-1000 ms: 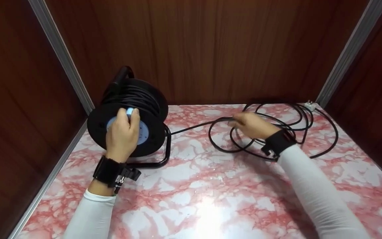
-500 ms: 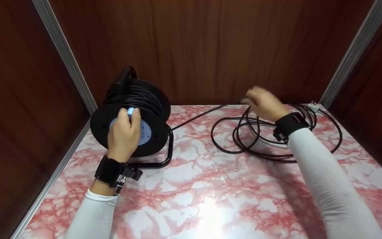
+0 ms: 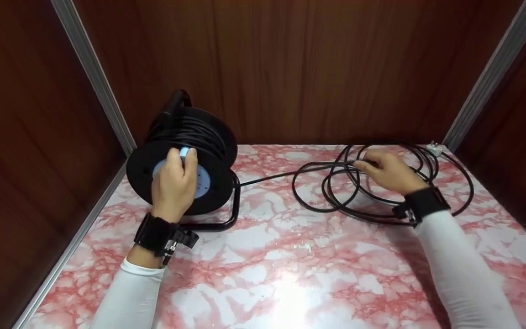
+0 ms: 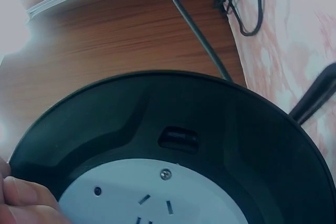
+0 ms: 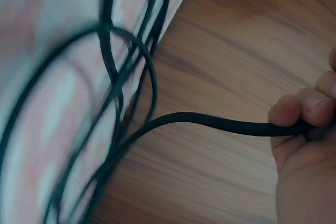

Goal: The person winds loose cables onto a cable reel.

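A black reel (image 3: 206, 158) stands upright, its cable (image 3: 286, 174) running right into loose loops

A small booth or partitioned work bay, by the look of it; wood-grain panels (image 3: 263, 68) close off the back and both sides; a grey metal strip (image 3: 93, 73) runs up the left corner and a matching strip (image 3: 496, 73) up the right; a pink-and-white marbled surface (image 3: 290, 256) fills the bay between them, bright with reflected light; whether it stands within a lab, workshop or office cannot be told.
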A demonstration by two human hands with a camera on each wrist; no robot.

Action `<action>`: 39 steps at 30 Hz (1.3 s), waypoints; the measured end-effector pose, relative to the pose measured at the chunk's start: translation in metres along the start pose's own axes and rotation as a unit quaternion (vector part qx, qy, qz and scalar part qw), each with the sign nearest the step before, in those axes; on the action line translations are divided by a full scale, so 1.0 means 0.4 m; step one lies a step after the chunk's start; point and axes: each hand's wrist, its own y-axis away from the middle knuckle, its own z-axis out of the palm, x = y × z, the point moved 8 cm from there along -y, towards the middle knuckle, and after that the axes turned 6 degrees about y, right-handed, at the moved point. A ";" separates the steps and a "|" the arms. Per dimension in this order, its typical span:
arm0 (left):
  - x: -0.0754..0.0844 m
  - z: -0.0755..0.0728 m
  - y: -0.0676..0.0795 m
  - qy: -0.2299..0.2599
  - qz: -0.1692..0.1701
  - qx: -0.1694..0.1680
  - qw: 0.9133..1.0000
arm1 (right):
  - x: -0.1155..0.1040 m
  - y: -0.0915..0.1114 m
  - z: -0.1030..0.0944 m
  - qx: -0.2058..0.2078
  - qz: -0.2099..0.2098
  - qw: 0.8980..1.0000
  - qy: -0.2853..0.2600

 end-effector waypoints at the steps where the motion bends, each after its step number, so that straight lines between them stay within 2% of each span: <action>1: -0.001 0.000 0.001 -0.001 -0.001 0.001 1.000 | 0.002 0.012 0.009 -0.005 0.003 1.000 -0.009; 4: -0.001 0.001 0.003 -0.004 0.003 0.006 1.000 | 0.002 0.040 0.032 -0.009 0.000 1.000 -0.016; 8: 0.006 0.009 0.006 -0.005 0.017 0.007 1.000 | 0.003 0.056 0.050 -0.007 0.005 1.000 0.006; 17: 0.019 0.040 0.022 -0.036 0.027 -0.006 0.999 | -0.023 0.038 0.096 -0.038 -0.010 0.998 0.041; 25: 0.043 0.079 0.032 -0.061 0.047 -0.041 0.996 | -0.033 0.050 0.115 -0.058 0.001 0.997 0.045; 39: 0.039 0.101 0.046 -0.084 0.043 -0.057 0.994 | -0.041 0.054 0.137 -0.087 0.000 0.994 0.064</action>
